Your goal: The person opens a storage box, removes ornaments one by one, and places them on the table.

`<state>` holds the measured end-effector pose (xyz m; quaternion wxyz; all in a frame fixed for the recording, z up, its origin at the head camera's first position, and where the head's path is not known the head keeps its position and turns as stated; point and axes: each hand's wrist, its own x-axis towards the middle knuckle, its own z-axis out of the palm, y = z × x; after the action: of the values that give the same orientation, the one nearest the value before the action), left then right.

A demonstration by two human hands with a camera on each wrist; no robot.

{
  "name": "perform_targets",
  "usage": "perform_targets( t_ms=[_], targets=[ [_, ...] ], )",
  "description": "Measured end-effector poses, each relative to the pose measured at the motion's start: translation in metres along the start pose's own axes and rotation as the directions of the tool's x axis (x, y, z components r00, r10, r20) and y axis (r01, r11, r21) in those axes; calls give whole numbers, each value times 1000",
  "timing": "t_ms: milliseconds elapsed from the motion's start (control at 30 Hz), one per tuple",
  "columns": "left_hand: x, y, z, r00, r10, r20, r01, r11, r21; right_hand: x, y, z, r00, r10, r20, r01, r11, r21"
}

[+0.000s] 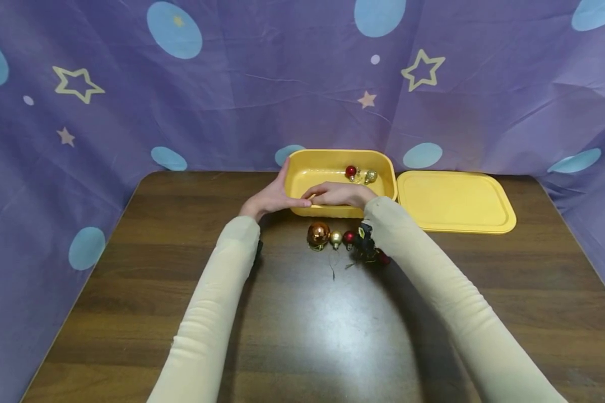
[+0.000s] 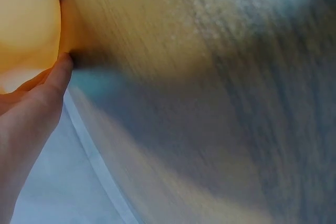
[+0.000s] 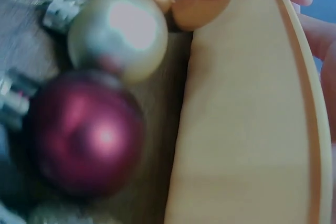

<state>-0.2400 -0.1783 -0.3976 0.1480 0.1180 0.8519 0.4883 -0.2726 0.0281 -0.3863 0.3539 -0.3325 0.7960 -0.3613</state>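
Note:
A yellow plastic container (image 1: 340, 211) stands at the table's back edge. My left hand (image 1: 272, 197) braces its left front corner, thumb along the front rim and straight fingers up the left side. Over the front rim reaches my right hand (image 1: 335, 193), its fingers down inside the container; what lies under them is hidden. A red bauble (image 1: 350, 170) and a gold glittery bauble (image 1: 370, 177) lie inside at the back right. Below my right wrist, a row of ornaments sits in front: a copper bauble (image 1: 319, 233), a pale gold bauble (image 1: 335, 239) and a dark red bauble (image 3: 86, 132).
To the right of the container lies its flat yellow lid (image 1: 456, 201). A purple curtain (image 1: 262, 84) with stars and blue ovals hangs behind the wooden table (image 1: 302, 336). The right sleeve (image 1: 448, 285) partly covers the right end of the ornament row.

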Motion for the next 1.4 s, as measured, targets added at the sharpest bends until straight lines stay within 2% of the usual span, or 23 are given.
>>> perform_targets(
  t_ms=[300,433,633,800,1100,1400],
  targets=[
    [0,1,-2,1000,-6,13,6,1000,-22,14,-1,5,999,-35,-33,39,990,137],
    [0,1,-1,1000,9,7,-8,999,-44,16,0,6,995,-77,-66,89,977,195],
    [2,-1,2,999,44,-8,-45,997,-65,10,1,6,976,-146,-160,189,934,302],
    [2,-1,3,998,55,-8,-55,994,-93,-3,-2,4,966,-155,-207,227,891,392],
    [1,-2,1,1000,28,-10,-29,996,-86,-28,-11,-3,951,-170,-258,258,895,363],
    [1,-1,3,1000,-1,-16,0,996,-85,-52,-12,-2,920,-167,-355,286,904,317]
  ],
)
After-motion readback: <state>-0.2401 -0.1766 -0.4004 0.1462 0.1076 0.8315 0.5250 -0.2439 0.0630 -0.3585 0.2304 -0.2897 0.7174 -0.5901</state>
